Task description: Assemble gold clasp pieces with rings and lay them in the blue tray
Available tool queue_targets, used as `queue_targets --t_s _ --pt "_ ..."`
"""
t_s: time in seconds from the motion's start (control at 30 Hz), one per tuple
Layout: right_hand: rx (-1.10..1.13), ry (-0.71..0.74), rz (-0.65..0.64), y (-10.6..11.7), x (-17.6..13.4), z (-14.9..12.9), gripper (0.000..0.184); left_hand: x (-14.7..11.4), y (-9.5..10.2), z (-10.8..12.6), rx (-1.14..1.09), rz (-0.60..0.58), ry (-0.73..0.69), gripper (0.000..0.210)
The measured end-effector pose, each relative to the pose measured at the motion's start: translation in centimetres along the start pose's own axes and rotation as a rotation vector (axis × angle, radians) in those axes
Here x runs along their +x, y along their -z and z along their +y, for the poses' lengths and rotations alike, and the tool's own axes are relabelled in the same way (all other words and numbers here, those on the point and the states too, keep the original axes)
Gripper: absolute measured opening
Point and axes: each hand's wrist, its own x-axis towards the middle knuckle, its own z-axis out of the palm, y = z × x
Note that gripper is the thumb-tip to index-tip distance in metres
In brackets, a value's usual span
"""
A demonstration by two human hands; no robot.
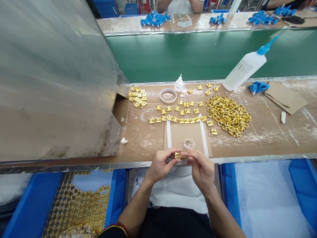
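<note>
Between the fingertips of my left hand (160, 165) is a small gold square-faced piece (177, 155), held just over the table's front edge. My right hand (203, 168) is closed in a pinch beside it, on a thin stick-like thing mostly covered by the fingers. Right behind my hands, a small clear round cup (189, 144) stands on a taped cardboard sheet (177, 135). Beyond it, loose rows of similar gold pieces (187, 121) cross the table. A heap of gold rings (229, 115) lies to the right.
A metal housing (61, 82) rises on the left. At the back stand a roll of tape (168, 95), a small white bottle (179, 84) and a tall blue-tipped bottle (244, 69). Blue bins (117, 195) flank my lap. Another person sits across the green belt (198, 53).
</note>
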Motion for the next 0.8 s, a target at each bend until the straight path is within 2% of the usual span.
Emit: queue_targets --t_s 0.23,0.37,0.43,0.57,0.8 --pt "0.007 -0.013 0.011 0.3 0.1 0.2 0.023 -0.1 0.0 -0.2 -0.031 0.006 0.031 0.029" --pt "-0.103 0.009 0.196 1.0 0.5 0.9 0.021 -0.2 -0.2 -0.1 -0.123 -0.003 0.086 0.032" --pt "-0.187 0.049 0.25 1.1 0.8 1.5 0.021 -0.2 -0.3 0.0 -0.149 -0.003 0.092 0.031" --pt "-0.282 0.112 0.189 0.9 1.1 2.5 0.023 -0.1 -0.3 0.1 -0.139 0.007 0.099 0.029" --pt "-0.343 0.088 0.142 0.7 1.4 3.4 0.027 -0.1 -0.3 0.1 -0.156 0.003 0.094 0.028"
